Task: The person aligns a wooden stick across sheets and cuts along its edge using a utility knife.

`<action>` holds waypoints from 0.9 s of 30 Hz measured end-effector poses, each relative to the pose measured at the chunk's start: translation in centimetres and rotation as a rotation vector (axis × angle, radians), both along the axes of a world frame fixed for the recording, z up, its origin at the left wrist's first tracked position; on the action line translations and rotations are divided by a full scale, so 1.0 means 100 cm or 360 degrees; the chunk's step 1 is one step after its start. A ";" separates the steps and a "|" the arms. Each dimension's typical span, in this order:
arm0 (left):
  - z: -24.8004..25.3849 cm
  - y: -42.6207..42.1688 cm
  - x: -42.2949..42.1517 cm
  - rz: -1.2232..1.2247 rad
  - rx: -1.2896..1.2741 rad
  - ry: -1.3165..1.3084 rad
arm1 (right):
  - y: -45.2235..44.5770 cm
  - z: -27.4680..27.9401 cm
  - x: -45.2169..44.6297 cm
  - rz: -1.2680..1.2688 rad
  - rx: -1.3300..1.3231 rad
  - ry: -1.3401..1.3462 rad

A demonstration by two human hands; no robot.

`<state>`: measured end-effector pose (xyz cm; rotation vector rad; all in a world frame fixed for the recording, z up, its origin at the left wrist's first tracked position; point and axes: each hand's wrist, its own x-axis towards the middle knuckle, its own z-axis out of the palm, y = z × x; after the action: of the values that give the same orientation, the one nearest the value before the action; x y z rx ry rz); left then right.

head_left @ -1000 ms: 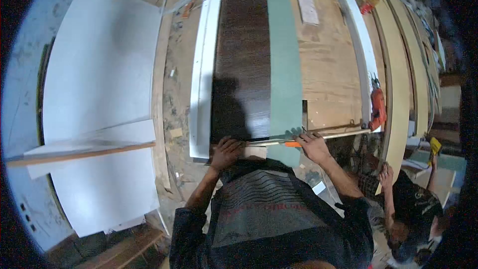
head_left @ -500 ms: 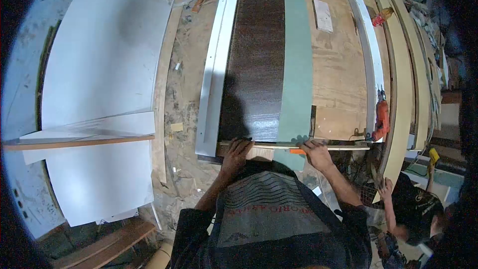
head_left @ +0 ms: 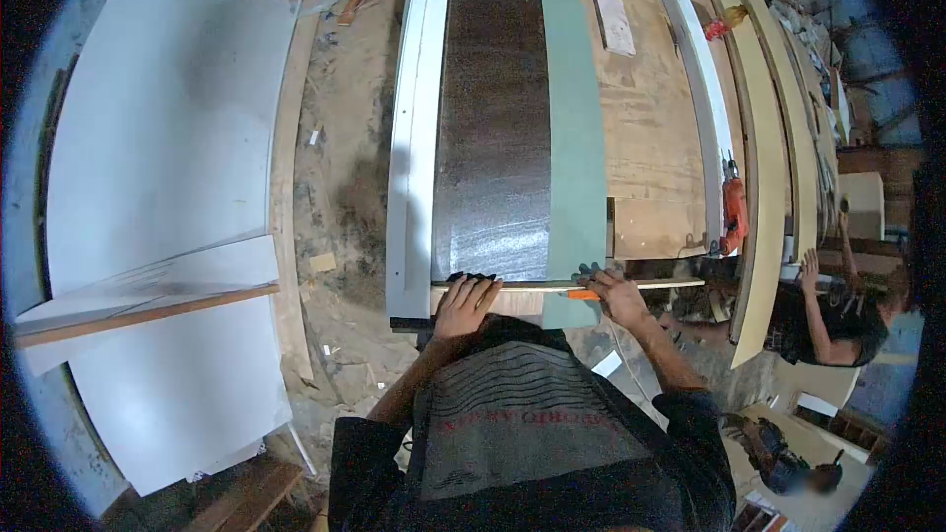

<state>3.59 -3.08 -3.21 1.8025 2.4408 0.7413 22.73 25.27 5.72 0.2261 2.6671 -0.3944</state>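
Note:
A thin wooden strip (head_left: 532, 287) lies across the near end of a dark brown panel (head_left: 493, 138) and a green strip (head_left: 574, 138). My left hand (head_left: 468, 305) presses on the wooden strip at its left part, fingers close together. Farther right, my right hand (head_left: 613, 296) has its fingers curled over the same strip, with an orange object (head_left: 582, 295) held at its fingertips. A pale wood piece (head_left: 517, 305) shows just below the strip, between my hands.
White rails (head_left: 403, 187) flank the panel on the left. A red drill (head_left: 734, 210) rests on the right rail, beside long yellowish boards (head_left: 764, 197). Large white sheets (head_left: 177, 108) lie left. A co-worker (head_left: 838, 320) is at the right; another person (head_left: 788, 458) shows lower right.
My left hand has shifted slightly along the strip and lies flatter on it. The strip's right end now sits away from the drill. The co-worker at right has moved and no longer touches the yellowish board.

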 end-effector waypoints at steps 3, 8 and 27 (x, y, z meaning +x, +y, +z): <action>0.003 0.001 -0.001 0.0020 0.0002 0.0047 | -0.002 -0.006 0.003 0.0007 -0.0040 0.0021; 0.011 0.006 0.009 0.0122 -0.0106 0.0184 | 0.003 -0.011 0.004 0.0068 -0.0076 0.0211; 0.029 0.021 0.041 0.0422 -0.1155 -0.0262 | 0.027 -0.006 -0.023 0.0214 -0.0485 -0.0128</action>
<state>7.71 -1.00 -0.35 1.1178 2.4003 -0.0268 20.46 27.97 5.08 -0.0295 2.4843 -0.7220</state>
